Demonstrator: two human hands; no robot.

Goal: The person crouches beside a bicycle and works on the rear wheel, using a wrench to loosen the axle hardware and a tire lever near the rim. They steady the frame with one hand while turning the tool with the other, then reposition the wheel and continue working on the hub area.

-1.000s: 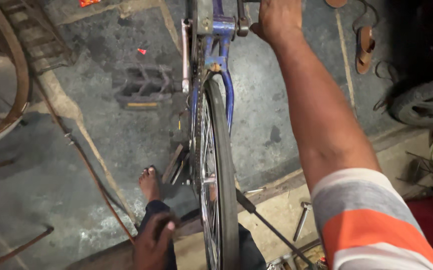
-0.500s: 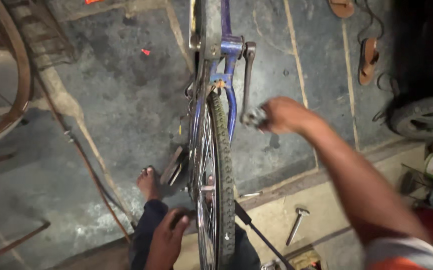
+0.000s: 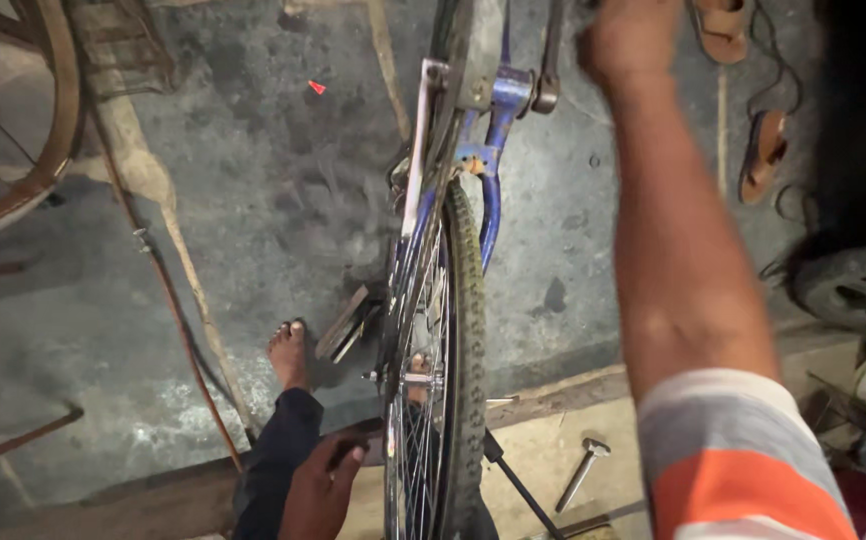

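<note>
Two hands: right hand cut off, grip untellable; left hand loosely cupped beside wheel.

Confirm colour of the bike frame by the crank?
Blue, on the bike frame; head view shows it best, just above the tyre.

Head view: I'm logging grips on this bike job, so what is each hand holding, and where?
Right hand grips the blue bicycle's crank arm at its pedal end, by the frame's top edge. Left hand rests near the spoked wheel; whether it grips anything cannot be told.
</note>
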